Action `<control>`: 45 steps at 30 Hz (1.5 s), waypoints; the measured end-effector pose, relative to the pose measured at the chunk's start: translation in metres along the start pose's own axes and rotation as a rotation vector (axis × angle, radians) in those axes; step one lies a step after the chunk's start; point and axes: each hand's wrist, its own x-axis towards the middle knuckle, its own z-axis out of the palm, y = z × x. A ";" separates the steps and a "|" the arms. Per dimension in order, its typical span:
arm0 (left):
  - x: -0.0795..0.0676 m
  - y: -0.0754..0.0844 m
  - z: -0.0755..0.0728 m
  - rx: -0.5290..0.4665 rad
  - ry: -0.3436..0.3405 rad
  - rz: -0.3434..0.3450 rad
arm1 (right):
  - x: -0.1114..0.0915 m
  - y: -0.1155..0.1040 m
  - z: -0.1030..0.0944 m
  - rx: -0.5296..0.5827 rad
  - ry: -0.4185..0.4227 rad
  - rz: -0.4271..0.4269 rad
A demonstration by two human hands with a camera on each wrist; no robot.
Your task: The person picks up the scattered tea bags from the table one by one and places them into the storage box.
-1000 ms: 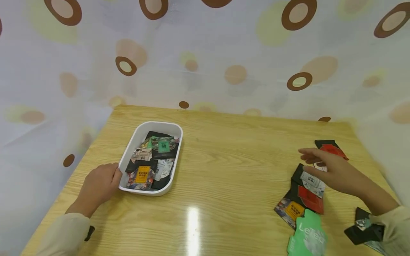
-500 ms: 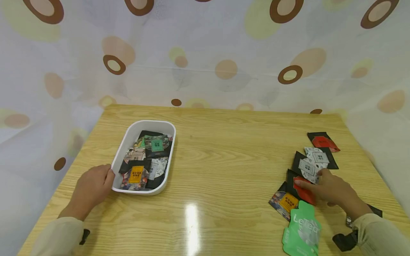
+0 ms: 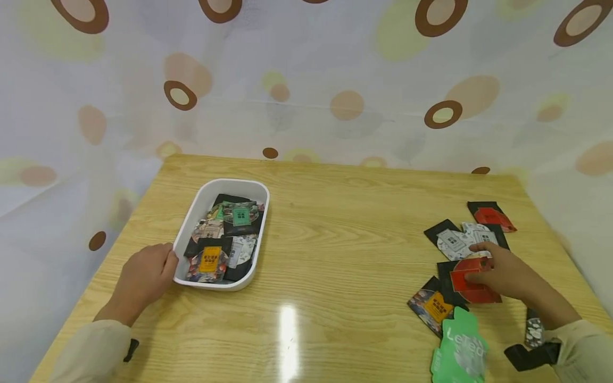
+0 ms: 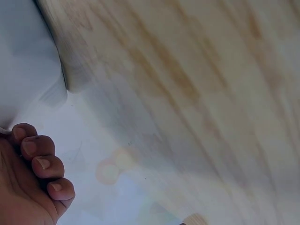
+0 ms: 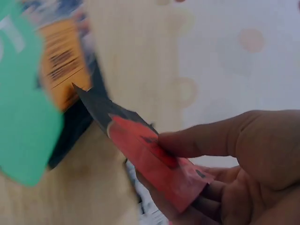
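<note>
My left hand [image 3: 146, 274] grips the near left corner of a white plastic tray [image 3: 239, 186], which holds several tea sachets [image 3: 241, 215]. In the left wrist view its fingers [image 4: 49, 166] curl beside the tray wall [image 4: 28, 56]. At the right, my right hand [image 3: 510, 274] pinches a black and red sachet [image 3: 463, 279] between thumb and fingers; the right wrist view shows this sachet [image 5: 145, 147] tilted, raised from the table. Two black sachets with white floral fronts [image 3: 452, 243] lie just beyond that hand. An orange-labelled sachet [image 3: 431, 308] lies nearer me.
A green LeTea packet [image 3: 461, 348] lies at the front right, overlapping the orange-labelled sachet. Another red sachet [image 3: 492, 216] lies at the back right. A dark patterned sachet [image 3: 533, 330] is partly hidden by the right forearm. A patterned cloth [image 3: 306, 80] hangs behind the wooden table [image 3: 345, 255].
My right hand came down onto the sachets, took hold of the red one and shifted it. A white floral sachet beside it turned slightly. My left hand stays on the tray.
</note>
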 end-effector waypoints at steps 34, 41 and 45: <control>0.001 0.002 -0.002 0.012 -0.009 -0.020 | 0.159 -0.340 0.138 0.670 -0.060 -0.395; 0.007 0.005 0.000 0.005 0.002 0.023 | 0.167 -0.354 0.146 0.682 -0.209 -0.409; 0.010 0.008 0.003 0.004 0.007 0.040 | 0.157 -0.332 0.129 0.628 -0.204 -0.491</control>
